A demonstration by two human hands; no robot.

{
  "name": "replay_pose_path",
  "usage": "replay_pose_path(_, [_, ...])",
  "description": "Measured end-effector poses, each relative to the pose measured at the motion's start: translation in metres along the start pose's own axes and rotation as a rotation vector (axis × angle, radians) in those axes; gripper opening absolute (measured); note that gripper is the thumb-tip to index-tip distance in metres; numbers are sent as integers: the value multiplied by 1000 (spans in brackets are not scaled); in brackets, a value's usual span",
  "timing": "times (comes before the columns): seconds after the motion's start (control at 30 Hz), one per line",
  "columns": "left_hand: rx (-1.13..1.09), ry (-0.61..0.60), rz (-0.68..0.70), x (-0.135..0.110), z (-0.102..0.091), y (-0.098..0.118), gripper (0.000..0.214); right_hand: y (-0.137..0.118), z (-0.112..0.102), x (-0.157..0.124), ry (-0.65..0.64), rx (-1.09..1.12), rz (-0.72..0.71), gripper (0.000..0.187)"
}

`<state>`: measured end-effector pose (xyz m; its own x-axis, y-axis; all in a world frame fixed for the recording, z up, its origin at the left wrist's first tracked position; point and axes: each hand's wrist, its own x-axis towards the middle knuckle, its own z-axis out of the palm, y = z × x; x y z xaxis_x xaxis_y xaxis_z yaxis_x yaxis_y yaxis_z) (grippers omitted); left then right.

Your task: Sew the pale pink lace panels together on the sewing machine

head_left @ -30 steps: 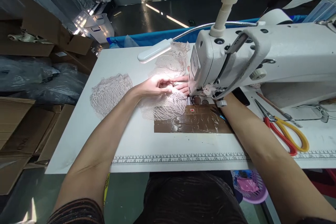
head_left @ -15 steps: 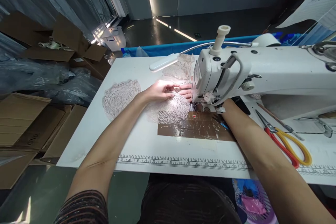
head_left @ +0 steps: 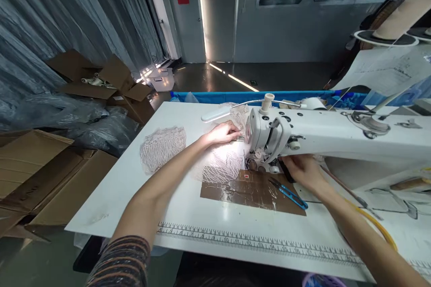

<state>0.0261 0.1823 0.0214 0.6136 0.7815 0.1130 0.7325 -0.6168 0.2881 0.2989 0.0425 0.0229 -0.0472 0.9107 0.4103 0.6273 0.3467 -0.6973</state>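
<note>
My left hand (head_left: 225, 132) is on the pale pink lace piece (head_left: 222, 168) beside the needle end of a white sewing machine (head_left: 323, 132). Its fingers are bent together at the lace's far edge. Under the machine's arm is my right hand (head_left: 302, 168), near a dark flat object (head_left: 285, 171); its fingertips are hidden. Blue-handled thread snips (head_left: 288, 193) lie on the brown taped plate (head_left: 232, 193) in front of the needle. Another lace piece (head_left: 163, 148) rests on the table to the left, and more lace (head_left: 239, 114) lies behind my left hand.
A lamp (head_left: 216, 114) on a bendy neck shines over the lace. Along the front edge of the white table (head_left: 124, 202) runs a printed ruler (head_left: 256, 242). Yellow-handled scissors (head_left: 377, 228) are partly covered by my right forearm. Open cardboard boxes (head_left: 50, 179) stand at the left.
My right hand has drawn back from the lace, rightward under the machine arm. My left hand has shifted slightly toward the machine. The view has tilted up, and the snips show fully.
</note>
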Motion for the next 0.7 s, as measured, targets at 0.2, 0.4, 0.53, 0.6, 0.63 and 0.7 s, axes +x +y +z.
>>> replay_pose_path(0.2, [75, 89, -136, 27, 1, -7, 45, 11, -4, -99, -9, -150, -133, 25])
replay_pose_path(0.4, [159, 97, -59, -28, 4, 32, 35, 19, 8, -109, -69, -262, -296, 26])
replay_pose_path(0.53, [197, 69, -51, -94, 5, 49, 28, 29, 11, -108, -79, -331, -345, 23])
replay_pose_path(0.6, [203, 96, -56, -128, 1, 47, 25, 35, 12, -110, -72, -348, -365, 23])
replay_pose_path(0.63, [203, 120, -73, -144, -2, 44, 25, 39, 12, -112, -68, -352, -377, 23])
replay_pose_path(0.7, [198, 174, -150, -171, -12, 34, 27, 45, 11, -114, -64, -356, -392, 23])
